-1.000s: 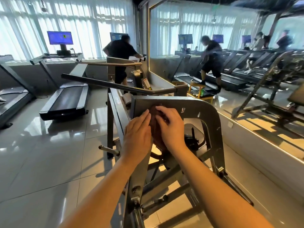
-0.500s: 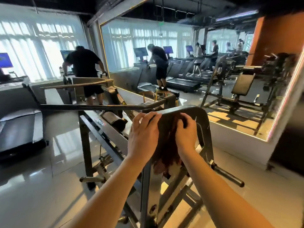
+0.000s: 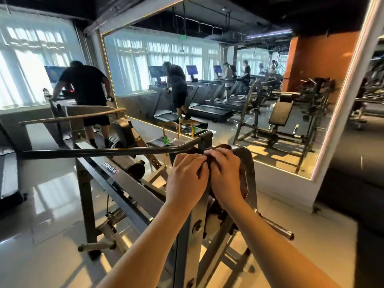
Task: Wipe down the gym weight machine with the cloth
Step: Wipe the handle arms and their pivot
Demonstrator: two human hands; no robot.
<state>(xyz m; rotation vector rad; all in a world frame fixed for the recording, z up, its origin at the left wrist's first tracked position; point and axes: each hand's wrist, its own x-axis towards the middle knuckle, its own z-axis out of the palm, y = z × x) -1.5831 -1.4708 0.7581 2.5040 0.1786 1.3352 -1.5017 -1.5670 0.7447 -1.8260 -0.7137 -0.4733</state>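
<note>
A grey steel weight machine (image 3: 116, 179) stands in front of me, with a long dark bar (image 3: 99, 153) running left and a curved upright plate (image 3: 250, 173) at its near end. A dark brown cloth (image 3: 242, 181) is draped over the top of that plate. My left hand (image 3: 187, 179) and my right hand (image 3: 223, 175) lie side by side on the top of the plate, fingers curled over its edge and over the cloth. Most of the cloth is hidden under my hands.
A steel peg (image 3: 276, 226) sticks out of the machine to the right at hip height. A large wall mirror (image 3: 207, 80) runs along the right. A person (image 3: 87, 94) walks on a treadmill beyond the machine. Glossy tiled floor (image 3: 41, 204) lies to the left.
My view has swung right and up, bringing more of the mirror into sight. Both hands have slid up the plate to its top edge with the cloth.
</note>
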